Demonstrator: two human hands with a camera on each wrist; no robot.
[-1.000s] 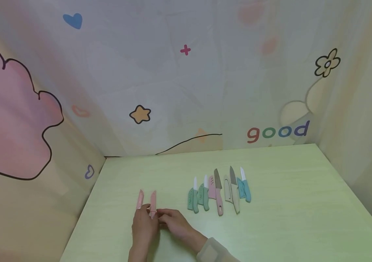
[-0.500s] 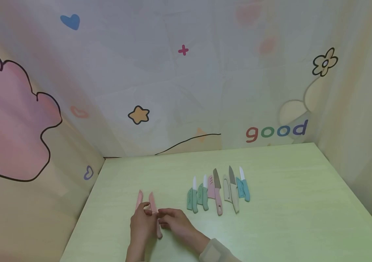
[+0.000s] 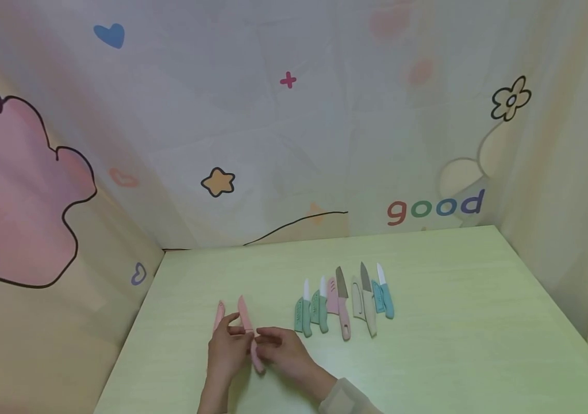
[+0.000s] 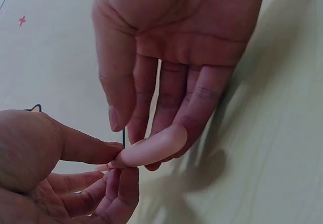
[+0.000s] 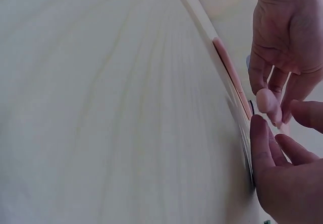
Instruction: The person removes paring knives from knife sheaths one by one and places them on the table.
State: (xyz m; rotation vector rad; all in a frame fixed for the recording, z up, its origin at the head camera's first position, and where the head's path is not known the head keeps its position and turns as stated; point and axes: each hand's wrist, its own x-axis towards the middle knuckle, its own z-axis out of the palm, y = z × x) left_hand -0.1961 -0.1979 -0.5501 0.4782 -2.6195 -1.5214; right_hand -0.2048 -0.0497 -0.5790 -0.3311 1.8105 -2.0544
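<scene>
In the head view my left hand [image 3: 229, 349] pinches a pink knife, its pink sheath [image 3: 244, 311] pointing away and its handle [image 3: 258, 361] angled toward me. The left wrist view shows that hand's thumb and fingers on the near part of the rounded handle [image 4: 151, 147]. My right hand [image 3: 285, 352] is beside the handle, fingers extended and thumb apart; whether its fingertips touch the handle is unclear. The blade is out of sight. Left of the knife, a second pink sheathed piece [image 3: 219, 314] lies on the table, partly hidden by my left hand.
To the right stand out, in a row, two green-handled knives [image 3: 307, 318] with green sheaths, a pink-handled knife [image 3: 344, 319], a beige-handled knife [image 3: 369, 313] and a blue-handled knife [image 3: 387, 300]. Each has a sheath beside it. A printed curtain [image 3: 252, 126] hangs behind the table [image 3: 454, 333].
The pink knife has come out from behind my hands: its handle now shows below them, and it has tilted, handle end rightward. Both hands stay close together; the row of knives lies unchanged.
</scene>
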